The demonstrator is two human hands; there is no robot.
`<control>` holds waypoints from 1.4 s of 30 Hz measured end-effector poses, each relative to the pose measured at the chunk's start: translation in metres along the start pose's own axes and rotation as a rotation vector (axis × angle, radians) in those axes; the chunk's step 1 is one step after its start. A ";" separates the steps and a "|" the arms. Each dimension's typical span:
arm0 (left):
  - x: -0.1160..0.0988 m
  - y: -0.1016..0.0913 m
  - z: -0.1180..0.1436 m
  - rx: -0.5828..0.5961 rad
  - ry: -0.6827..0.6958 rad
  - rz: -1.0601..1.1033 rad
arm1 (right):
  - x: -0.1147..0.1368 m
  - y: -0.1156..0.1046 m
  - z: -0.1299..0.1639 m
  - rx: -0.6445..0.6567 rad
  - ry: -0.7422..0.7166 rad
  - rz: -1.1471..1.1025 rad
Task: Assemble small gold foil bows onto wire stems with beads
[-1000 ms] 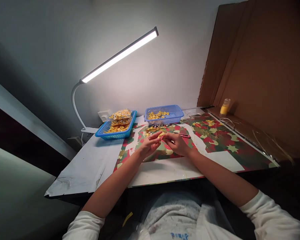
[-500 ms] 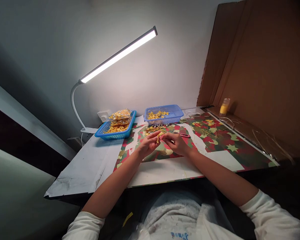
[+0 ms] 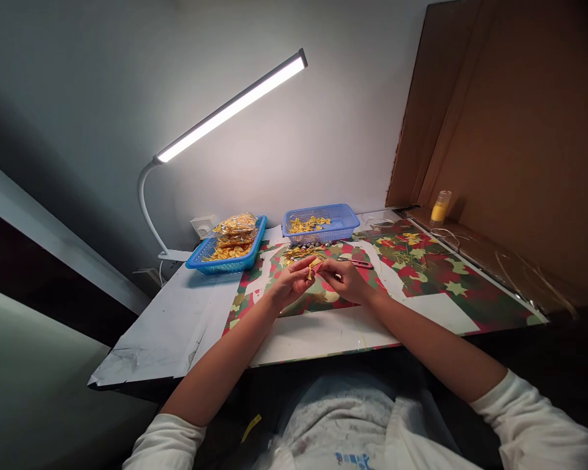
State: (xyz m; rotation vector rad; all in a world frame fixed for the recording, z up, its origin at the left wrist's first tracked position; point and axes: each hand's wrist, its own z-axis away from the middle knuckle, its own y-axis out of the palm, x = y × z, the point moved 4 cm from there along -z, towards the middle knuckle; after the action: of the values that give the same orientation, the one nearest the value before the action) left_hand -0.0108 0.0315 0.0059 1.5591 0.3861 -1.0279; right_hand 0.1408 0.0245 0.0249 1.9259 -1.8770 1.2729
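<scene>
A small yellow ribbon bow point(image 3: 312, 269) is pinched between the thumb and fingers of my left hand point(image 3: 290, 286), above the patterned table cover. My right hand point(image 3: 347, 282) is closed in a pinch close beside the bow's right side. What its fingertips hold is too small to make out. Just behind my hands lies a pile of thin gold-coloured strands point(image 3: 304, 253), with several small silver beads or bells point(image 3: 313, 246) along its far edge. A pink-handled tool point(image 3: 361, 264) rests behind my right hand, partly covered by it.
A blue basket point(image 3: 225, 266) with yellow bows and filled clear bags stands at the left. Behind my hands is a purple-blue basket point(image 3: 345, 230) of bows. Yellow pieces point(image 3: 411, 240) lie at the right, near a yellow-filled bottle point(image 3: 440, 207). A lamp point(image 3: 232, 108) reaches overhead.
The bow has turned slightly in my left fingers, so more of its yellow ribbon shows. My right fingertips have shifted very little; the other things stay put.
</scene>
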 end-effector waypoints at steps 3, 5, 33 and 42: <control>0.001 0.000 0.000 0.003 -0.017 0.005 | 0.000 0.000 0.000 0.011 -0.014 -0.001; 0.001 0.000 0.000 0.002 -0.022 0.010 | 0.000 0.000 0.000 0.016 -0.019 0.002; 0.002 0.005 0.002 -0.024 -0.041 -0.032 | 0.005 0.001 -0.001 -0.008 -0.039 0.046; -0.001 0.009 0.003 -0.052 -0.012 0.007 | 0.001 0.004 -0.002 -0.032 0.018 0.009</control>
State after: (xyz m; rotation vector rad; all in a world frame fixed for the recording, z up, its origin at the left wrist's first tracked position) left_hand -0.0062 0.0266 0.0119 1.5059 0.3964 -1.0140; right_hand 0.1360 0.0237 0.0251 1.8863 -1.8881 1.2508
